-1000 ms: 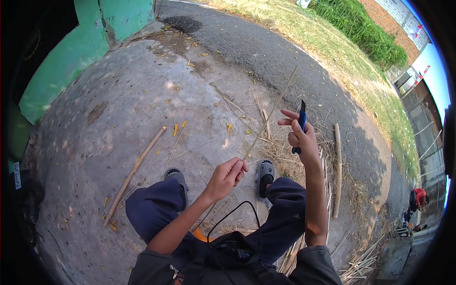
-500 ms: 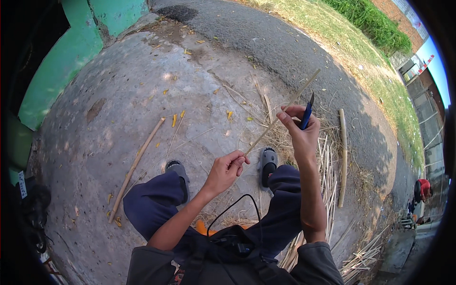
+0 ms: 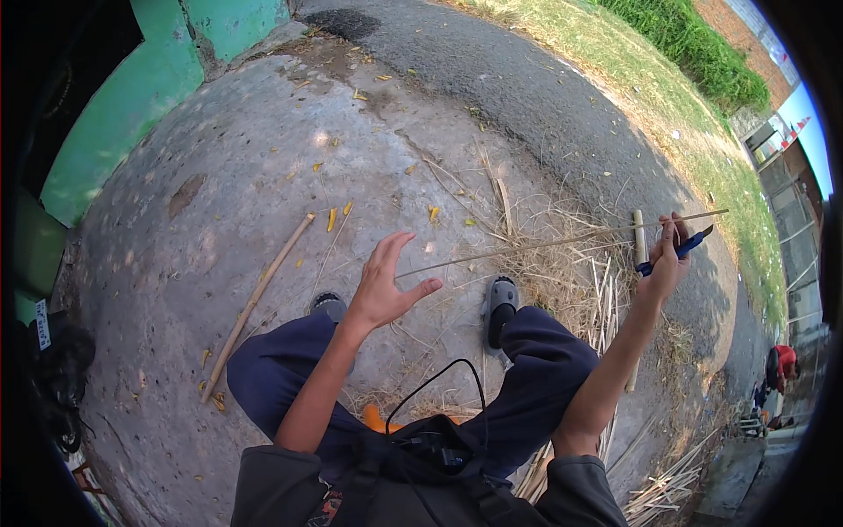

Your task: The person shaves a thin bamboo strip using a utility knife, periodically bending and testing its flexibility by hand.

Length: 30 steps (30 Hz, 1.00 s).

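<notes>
A long, thin bamboo strip (image 3: 527, 249) stretches across in front of me, nearly level. Near its right end, my right hand (image 3: 666, 268) pinches it between the fingertips. That same hand also keeps a blue utility knife (image 3: 688, 250) in its grip, the blade out and pointing up to the right. My left hand (image 3: 379, 285) is open, thumb and fingers spread apart. The strip's left tip lies in the gap between them, and I cannot tell whether it touches the hand.
Beside my right leg lie several split strips (image 3: 606, 303) and curly shavings (image 3: 549, 255). A thick stick (image 3: 639, 237) rests beyond them, another pole (image 3: 259, 303) to the left. More strips (image 3: 672, 483) are at lower right. A person in red (image 3: 781, 364) is far right.
My right hand has moved out to the right with the strip and knife, and the strip has swung toward level. My left hand has let go of the strip and opened.
</notes>
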Motion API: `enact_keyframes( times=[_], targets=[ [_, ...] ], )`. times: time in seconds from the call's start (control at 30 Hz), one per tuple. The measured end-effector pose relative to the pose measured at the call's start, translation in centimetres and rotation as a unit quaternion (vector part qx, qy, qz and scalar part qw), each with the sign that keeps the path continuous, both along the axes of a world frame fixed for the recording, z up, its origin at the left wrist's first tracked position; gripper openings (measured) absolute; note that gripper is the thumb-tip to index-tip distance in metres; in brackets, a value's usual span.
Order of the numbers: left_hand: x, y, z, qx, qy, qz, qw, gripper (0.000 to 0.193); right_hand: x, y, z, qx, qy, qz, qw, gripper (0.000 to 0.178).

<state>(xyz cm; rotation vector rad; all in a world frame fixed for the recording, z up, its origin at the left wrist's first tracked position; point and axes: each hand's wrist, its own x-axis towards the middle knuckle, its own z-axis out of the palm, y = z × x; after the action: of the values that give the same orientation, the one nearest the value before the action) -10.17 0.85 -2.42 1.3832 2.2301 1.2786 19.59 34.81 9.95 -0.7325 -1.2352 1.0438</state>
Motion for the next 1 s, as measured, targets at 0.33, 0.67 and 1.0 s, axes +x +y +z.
enact_keyframes(
  times=[0.33,0.67,1.0],
  targets=[
    [-4.5,-3.0,1.7,-0.069,0.151,0.154,0.974,0.110,5.8,3.4,-1.5,-0.006,0.137,-0.025,0.990,0.026],
    [-15.4,-5.5,6.8,-0.057,0.296,0.109,0.947,0.048,5.0,3.9,-2.1,-0.136,0.264,0.104,0.949,0.026],
    [-18.3,-8.1,3.8,-0.054,-0.020,0.058,0.997,0.052,3.9,3.4,-2.4,-0.145,0.227,0.053,0.962,0.021]
  ],
)
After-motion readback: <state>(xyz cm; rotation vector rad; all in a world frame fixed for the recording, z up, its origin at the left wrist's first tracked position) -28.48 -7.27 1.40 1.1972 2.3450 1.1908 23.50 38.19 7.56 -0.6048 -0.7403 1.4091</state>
